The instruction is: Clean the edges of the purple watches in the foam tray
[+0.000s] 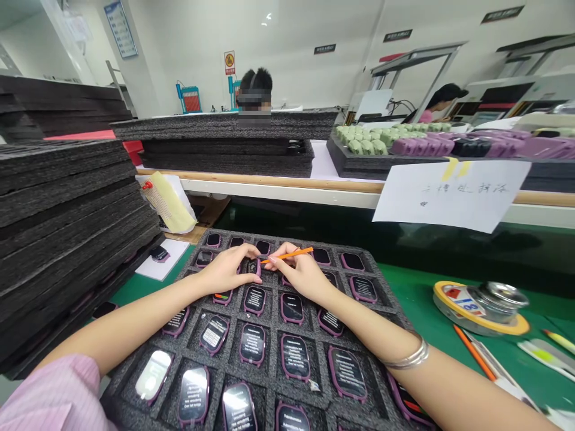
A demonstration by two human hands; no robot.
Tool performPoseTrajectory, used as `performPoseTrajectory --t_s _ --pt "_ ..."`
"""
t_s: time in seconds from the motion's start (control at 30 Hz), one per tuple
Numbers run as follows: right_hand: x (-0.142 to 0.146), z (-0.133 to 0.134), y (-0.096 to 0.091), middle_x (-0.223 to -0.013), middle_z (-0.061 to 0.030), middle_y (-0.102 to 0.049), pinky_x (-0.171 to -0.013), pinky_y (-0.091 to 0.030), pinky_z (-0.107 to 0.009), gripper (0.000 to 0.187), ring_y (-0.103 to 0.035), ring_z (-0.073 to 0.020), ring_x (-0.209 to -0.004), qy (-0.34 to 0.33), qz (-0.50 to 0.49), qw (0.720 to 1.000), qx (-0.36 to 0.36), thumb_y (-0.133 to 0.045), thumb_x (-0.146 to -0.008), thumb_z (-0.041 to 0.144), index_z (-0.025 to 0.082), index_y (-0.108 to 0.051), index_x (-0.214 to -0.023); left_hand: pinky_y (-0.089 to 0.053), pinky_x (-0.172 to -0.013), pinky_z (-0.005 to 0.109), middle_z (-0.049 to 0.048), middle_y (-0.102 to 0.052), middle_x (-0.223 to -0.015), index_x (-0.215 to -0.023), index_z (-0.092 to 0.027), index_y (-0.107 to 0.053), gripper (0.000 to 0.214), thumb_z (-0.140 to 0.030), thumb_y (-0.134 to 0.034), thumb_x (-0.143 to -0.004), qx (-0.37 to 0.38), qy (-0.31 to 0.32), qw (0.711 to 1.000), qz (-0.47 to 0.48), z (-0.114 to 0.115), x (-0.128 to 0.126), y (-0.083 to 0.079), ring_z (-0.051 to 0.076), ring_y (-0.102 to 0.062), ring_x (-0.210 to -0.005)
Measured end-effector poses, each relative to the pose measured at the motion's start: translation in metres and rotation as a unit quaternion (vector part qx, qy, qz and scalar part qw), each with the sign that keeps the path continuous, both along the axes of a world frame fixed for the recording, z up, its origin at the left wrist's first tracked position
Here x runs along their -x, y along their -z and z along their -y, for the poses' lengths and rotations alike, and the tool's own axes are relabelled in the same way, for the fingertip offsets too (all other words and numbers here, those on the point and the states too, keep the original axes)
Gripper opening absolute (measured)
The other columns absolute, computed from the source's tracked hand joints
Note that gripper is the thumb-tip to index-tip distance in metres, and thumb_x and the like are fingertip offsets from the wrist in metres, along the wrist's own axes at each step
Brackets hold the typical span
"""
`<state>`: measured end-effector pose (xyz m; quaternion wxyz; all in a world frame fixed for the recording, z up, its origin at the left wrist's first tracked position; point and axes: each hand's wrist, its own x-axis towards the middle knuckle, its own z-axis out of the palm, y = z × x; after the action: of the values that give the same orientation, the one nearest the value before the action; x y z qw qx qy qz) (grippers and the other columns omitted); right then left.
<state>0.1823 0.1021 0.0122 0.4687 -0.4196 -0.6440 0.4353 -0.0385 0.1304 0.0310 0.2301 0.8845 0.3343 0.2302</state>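
A black foam tray [376, 272] lies in front of me, its square pockets holding several purple-framed smartwatch cases, many with lit text on their screens. Toward the tray's far side, my left hand [227, 269] pinches one smartwatch case [259, 267] between thumb and fingers, tipped up on its edge. My right hand [302, 274] is closed around a thin orange pointed stick [294, 254], whose tip meets or nearly meets the side of that case. Fingers partly hide the held case, so contact with the tip is hard to tell.
Tall stacks of black foam trays [67, 221] rise at left. On the green mat, a tape roll [476, 314] with a metal-topped jar sits right, beside an orange pen [474, 352]. A shelf [341, 188] crosses ahead with a hanging paper note [449, 194]. Two people work beyond.
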Motion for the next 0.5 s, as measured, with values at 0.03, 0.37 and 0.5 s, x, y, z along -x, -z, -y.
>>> performPoseTrajectory --t_s 0.03,0.37,0.5 --pt "-0.0003 0.0 0.0003 -0.084 -0.0057 -0.076 -0.086 -0.057 -0.04 0.034 -0.074 -0.0209 -0.083 -0.002 0.003 1.0 -0.002 -0.069 -0.086 0.053 0.021 -0.06 -0.083 -0.052 -0.101 0.047 0.0093 -0.068 -0.118 -0.117 -0.022 -0.054 0.049 -0.042 -0.079 -0.08 0.0 -0.002 1.0 0.0 0.0002 -0.0001 0.0004 0.028 -0.066 -0.114" --pt "0.002 0.0029 0.0006 -0.093 -0.0027 -0.071 -0.086 -0.058 -0.04 0.022 -0.07 -0.0165 -0.087 -0.01 0.026 0.999 -0.024 -0.063 -0.097 0.035 0.014 -0.067 -0.099 -0.051 -0.103 0.046 0.0101 -0.068 -0.119 -0.115 -0.02 -0.056 0.042 -0.037 -0.076 -0.083 -0.01 -0.016 1.0 -0.016 0.0026 -0.0013 -0.0019 0.028 -0.066 -0.116" --pt "0.002 0.0041 -0.0056 -0.087 -0.0016 -0.072 -0.085 -0.058 -0.04 0.021 -0.071 -0.0165 -0.084 -0.003 0.014 0.999 -0.036 -0.065 -0.096 0.035 0.014 -0.066 -0.092 -0.051 -0.102 0.046 0.01 -0.068 -0.119 -0.117 -0.02 -0.056 0.041 -0.037 -0.074 -0.084 -0.025 -0.01 0.999 -0.036 0.0026 -0.0009 -0.0059 0.027 -0.066 -0.115"
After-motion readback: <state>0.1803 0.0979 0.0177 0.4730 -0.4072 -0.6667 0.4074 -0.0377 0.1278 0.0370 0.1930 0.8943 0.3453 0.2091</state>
